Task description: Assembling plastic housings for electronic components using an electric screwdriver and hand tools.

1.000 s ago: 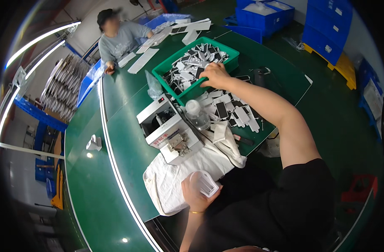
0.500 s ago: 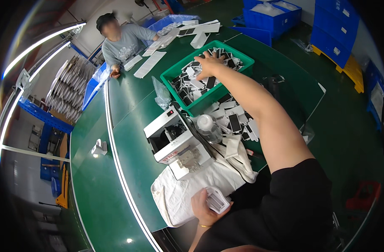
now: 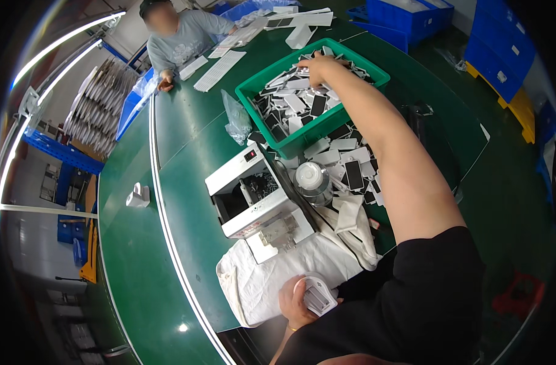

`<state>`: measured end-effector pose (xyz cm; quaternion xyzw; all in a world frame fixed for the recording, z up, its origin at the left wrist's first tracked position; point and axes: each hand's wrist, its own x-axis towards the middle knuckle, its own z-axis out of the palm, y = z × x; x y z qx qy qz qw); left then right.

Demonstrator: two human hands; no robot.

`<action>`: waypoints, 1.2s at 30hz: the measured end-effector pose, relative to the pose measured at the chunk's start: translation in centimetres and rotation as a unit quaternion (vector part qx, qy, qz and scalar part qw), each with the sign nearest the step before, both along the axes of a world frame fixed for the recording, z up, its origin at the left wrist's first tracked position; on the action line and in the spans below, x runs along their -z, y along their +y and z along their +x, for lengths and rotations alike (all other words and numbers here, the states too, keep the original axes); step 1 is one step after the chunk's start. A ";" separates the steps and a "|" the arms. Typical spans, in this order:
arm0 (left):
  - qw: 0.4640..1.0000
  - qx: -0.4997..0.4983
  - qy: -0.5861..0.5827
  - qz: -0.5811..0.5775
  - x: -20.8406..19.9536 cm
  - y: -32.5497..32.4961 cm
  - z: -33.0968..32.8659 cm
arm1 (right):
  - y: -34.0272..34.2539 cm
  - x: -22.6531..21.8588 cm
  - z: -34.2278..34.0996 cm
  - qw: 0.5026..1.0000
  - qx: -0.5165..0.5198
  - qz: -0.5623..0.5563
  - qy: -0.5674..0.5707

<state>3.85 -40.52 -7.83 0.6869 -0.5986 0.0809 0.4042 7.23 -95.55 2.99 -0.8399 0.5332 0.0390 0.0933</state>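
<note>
My left hand (image 3: 294, 304) is closed around a white plastic housing (image 3: 318, 296) with a hollow, slotted inside, low over a white cloth (image 3: 260, 292). Far off, my right hand (image 3: 319, 70) reaches into a green bin (image 3: 308, 139) heaped with small black-and-white plastic plates (image 3: 295, 102). Its fingers look apart on top of the heap, their tips partly hidden, and I see no plate held in them. Between my hands, a white-and-black screw feeder (image 3: 247, 198) with dark screws inside stands on the table, its front edge by the cloth.
A clear jar (image 3: 313, 182) stands right of the feeder, beside more loose plates (image 3: 354, 173). Another white housing (image 3: 138, 196) lies on the green table (image 3: 180, 158) at left. Across it a person (image 3: 187, 39) sits near white strips (image 3: 220, 72). A clear bag (image 3: 236, 118) touches the bin's left side.
My right hand has moved slightly right and deeper into the heap, its fingers less spread. My left hand keeps its housing, tilted a little differently. The whole view has shifted slightly.
</note>
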 end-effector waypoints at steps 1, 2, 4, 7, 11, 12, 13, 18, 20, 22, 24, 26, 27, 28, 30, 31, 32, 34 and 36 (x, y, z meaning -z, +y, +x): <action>1.000 0.002 -0.003 0.006 -0.1 -0.1 0.1 | -0.2 -0.1 -0.4 1.000 -0.004 -0.003 -0.024; 1.000 0.003 -0.006 0.012 -0.2 -0.1 0.0 | -0.6 0.1 -0.5 1.000 -0.005 -0.002 -0.022; 1.000 -0.003 -0.004 0.019 -0.6 0.0 -0.2 | -1.4 0.5 -0.3 0.999 -0.013 0.011 -0.050; 1.000 0.000 0.000 0.018 -0.7 -0.2 -0.2 | -2.8 1.7 -1.4 0.997 -0.007 -0.011 -0.074; 1.000 0.002 -0.002 0.009 -1.0 -0.2 -0.1 | -1.0 0.7 -1.1 0.999 -0.013 -0.016 -0.044; 1.000 0.003 -0.002 0.010 -0.9 -0.2 -0.1 | -1.4 1.2 -1.0 0.999 -0.013 -0.015 -0.044; 1.000 0.005 0.000 0.009 -0.6 -0.2 -0.1 | -1.9 1.8 -0.9 0.997 -0.002 -0.041 -0.071; 1.000 0.013 0.007 0.002 -1.2 -0.2 -0.5 | -3.3 3.9 -3.5 0.954 -0.015 -0.160 -0.251; 1.000 0.010 0.011 0.027 -1.7 -0.1 -0.5 | -3.1 3.7 -4.2 0.940 -0.040 -0.184 -0.286; 1.000 0.005 0.010 0.024 -1.9 0.0 -0.5 | -0.9 2.0 -4.4 0.912 -0.089 -0.209 -0.342; 1.000 0.010 0.011 0.019 -2.1 -0.2 -0.6 | 0.1 0.7 -5.5 0.893 -0.106 -0.246 -0.361; 1.000 0.012 0.013 0.015 -2.3 -0.5 -0.7 | 1.2 -0.5 -7.0 0.843 -0.160 -0.313 -0.407; 1.000 0.013 0.014 0.015 -2.4 -0.6 -0.7 | 2.1 -1.2 -7.9 0.846 -0.165 -0.293 -0.414; 1.000 0.013 0.021 0.014 -2.3 -0.7 -0.7 | 3.2 -1.8 -8.8 0.849 -0.166 -0.292 -0.408; 1.000 0.007 0.016 0.002 -2.4 -0.4 -0.6 | 6.2 -3.0 -9.9 0.833 -0.219 -0.290 -0.417; 1.000 -0.001 0.013 -0.002 -2.6 0.1 -0.6 | 8.1 -3.3 -10.1 0.830 -0.238 -0.263 -0.430; 1.000 -0.001 0.017 -0.004 -2.6 0.0 -0.6 | 9.6 -3.1 -11.3 0.831 -0.265 -0.245 -0.423; 1.000 0.003 0.014 -0.009 -2.3 -0.1 -0.6 | 11.6 -0.6 -13.5 0.823 -0.306 -0.256 -0.405; 1.000 0.007 0.016 -0.011 -2.1 -0.3 -0.5 | 12.6 2.0 -15.8 0.820 -0.364 -0.250 -0.365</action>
